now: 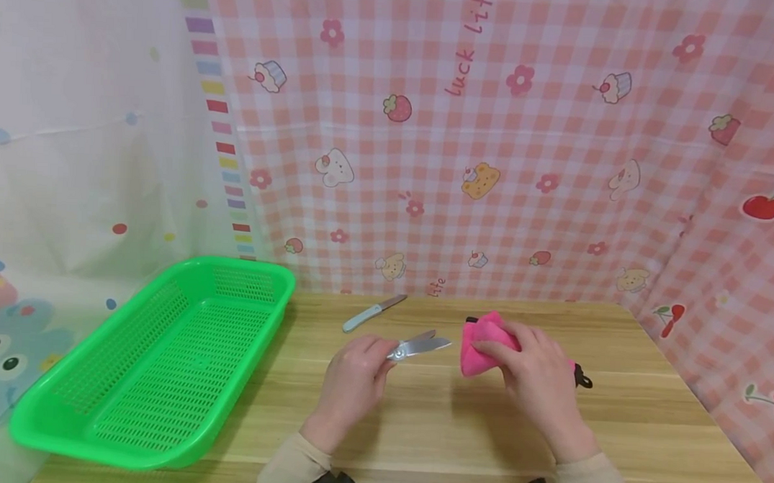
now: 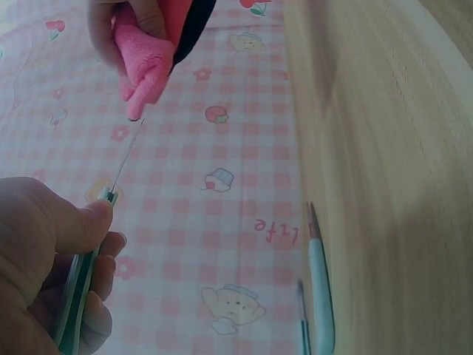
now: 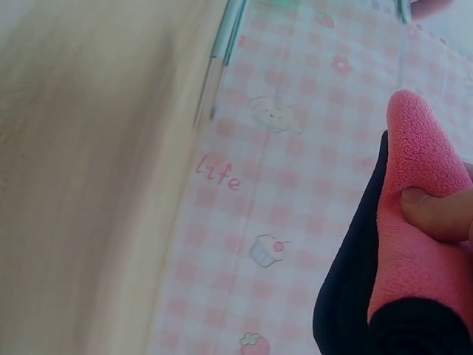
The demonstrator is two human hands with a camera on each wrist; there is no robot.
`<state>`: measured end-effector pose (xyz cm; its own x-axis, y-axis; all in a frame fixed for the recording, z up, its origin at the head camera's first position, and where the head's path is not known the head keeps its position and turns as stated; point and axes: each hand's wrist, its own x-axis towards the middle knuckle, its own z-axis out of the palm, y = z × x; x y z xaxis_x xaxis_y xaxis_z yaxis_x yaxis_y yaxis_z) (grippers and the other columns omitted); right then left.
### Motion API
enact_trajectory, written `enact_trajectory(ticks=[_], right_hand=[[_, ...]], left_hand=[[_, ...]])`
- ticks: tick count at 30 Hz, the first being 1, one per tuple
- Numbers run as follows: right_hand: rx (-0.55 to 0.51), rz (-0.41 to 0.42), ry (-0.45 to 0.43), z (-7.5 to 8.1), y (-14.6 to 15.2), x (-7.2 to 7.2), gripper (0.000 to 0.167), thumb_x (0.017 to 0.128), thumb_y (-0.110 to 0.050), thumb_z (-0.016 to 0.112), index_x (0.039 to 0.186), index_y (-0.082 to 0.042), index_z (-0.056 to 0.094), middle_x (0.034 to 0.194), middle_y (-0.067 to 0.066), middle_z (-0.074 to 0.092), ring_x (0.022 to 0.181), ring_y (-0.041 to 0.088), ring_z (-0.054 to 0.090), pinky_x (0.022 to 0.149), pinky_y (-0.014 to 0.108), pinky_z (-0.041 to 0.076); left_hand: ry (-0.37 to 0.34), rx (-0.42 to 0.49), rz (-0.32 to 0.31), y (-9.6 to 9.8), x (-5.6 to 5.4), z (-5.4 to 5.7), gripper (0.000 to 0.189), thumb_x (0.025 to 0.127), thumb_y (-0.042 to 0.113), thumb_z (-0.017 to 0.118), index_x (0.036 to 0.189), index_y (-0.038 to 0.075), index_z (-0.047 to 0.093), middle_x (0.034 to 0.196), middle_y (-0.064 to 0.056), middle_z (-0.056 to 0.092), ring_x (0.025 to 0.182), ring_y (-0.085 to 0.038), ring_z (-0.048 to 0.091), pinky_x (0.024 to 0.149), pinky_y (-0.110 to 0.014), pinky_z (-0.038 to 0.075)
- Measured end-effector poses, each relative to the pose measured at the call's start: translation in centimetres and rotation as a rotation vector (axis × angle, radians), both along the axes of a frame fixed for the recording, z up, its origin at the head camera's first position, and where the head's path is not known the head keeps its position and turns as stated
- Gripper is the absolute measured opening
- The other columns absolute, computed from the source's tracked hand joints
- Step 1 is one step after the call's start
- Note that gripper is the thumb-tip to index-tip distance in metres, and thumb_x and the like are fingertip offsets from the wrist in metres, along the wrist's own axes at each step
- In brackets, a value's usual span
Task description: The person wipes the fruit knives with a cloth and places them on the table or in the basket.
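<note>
My left hand (image 1: 353, 375) grips a folding knife by its handle, which has a green side and silvery edges in the left wrist view. The knife's metal blade (image 1: 424, 345) points right, toward the pink fuzzy cloth (image 1: 476, 353). That cloth is bunched in my right hand (image 1: 540, 374), the thumb pressing on its face. Black material (image 3: 351, 259) lies along the cloth's side in the right wrist view, and a black loop (image 1: 582, 377) sticks out beyond the hand. Between blade tip and cloth there is a small gap. Both are held above the wooden table.
Another knife (image 1: 371, 314) with a pale blue handle and its blade out lies near the table's back edge. A green plastic basket (image 1: 251, 380) with slotted sides stands at the left. Patterned curtains (image 1: 378, 140) hang behind the wooden table (image 1: 443, 446) and at both sides.
</note>
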<state>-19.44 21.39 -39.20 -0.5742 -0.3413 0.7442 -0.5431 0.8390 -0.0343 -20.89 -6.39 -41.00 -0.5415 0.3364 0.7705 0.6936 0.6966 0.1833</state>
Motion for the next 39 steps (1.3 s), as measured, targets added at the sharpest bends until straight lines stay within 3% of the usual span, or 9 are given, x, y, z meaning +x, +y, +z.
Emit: enact_trajectory(ticks=[16, 28, 32, 39], right_hand=[[0.027, 0.161, 0.109, 1.5, -3.5, 0.3, 0.055, 0.063, 0.013, 0.079, 0.100, -0.028, 0.075, 0.112, 0.012, 0.066, 0.092, 0.035, 0.062, 0.065, 0.049, 0.051], [0.116, 0.119, 0.078, 1.2, -5.1, 0.4, 0.057, 0.062, 0.013, 0.082, 0.100, -0.028, 0.074, 0.113, 0.011, 0.066, 0.094, 0.034, 0.061, 0.073, 0.050, 0.053], [0.123, 0.111, 0.078, 1.0, -5.2, 0.4, 0.056, 0.062, 0.014, 0.081, 0.099, -0.028, 0.074, 0.111, 0.011, 0.066, 0.095, 0.034, 0.062, 0.074, 0.050, 0.053], [0.121, 0.106, 0.047, 0.7, -5.2, 0.3, 0.055, 0.063, 0.014, 0.080, 0.098, -0.028, 0.075, 0.112, 0.012, 0.066, 0.097, 0.036, 0.062, 0.077, 0.051, 0.053]], left_hand=[[0.018, -0.073, -0.040, 0.7, 0.1, 0.8, 0.027, 0.077, 0.000, 0.083, 0.102, 0.004, 0.072, 0.090, -0.006, 0.070, 0.081, -0.020, 0.065, 0.073, -0.031, 0.055], [0.078, -0.090, -0.035, 1.1, 0.1, 0.1, 0.032, 0.074, -0.001, 0.084, 0.103, 0.005, 0.072, 0.087, -0.005, 0.068, 0.080, -0.021, 0.064, 0.068, -0.034, 0.053], [0.121, -0.091, -0.037, 1.2, 0.0, -0.1, 0.034, 0.072, -0.001, 0.084, 0.103, 0.004, 0.072, 0.085, -0.006, 0.067, 0.078, -0.023, 0.064, 0.065, -0.035, 0.052], [0.131, -0.105, -0.028, 1.1, 0.1, -0.1, 0.035, 0.074, 0.000, 0.083, 0.106, 0.005, 0.072, 0.085, -0.006, 0.068, 0.078, -0.022, 0.064, 0.065, -0.033, 0.051]])
